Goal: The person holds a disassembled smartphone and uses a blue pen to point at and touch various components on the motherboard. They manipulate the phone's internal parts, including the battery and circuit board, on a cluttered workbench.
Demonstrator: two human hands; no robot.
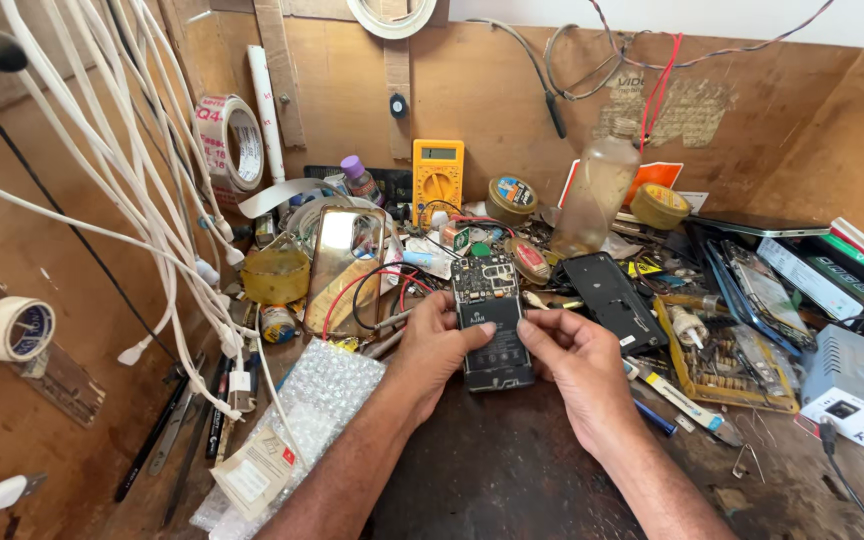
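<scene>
Both hands are gripping the opened black smartphone with its bare circuit board, long axis running near to far: left hand closed on its left edge, right hand on its right (equally close), above the dark desk.

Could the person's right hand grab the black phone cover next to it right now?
Probably yes. The black phone cover lies just beside the right hand with nothing on top. But both hands, the left hand too, are busy holding the opened phone.
</scene>
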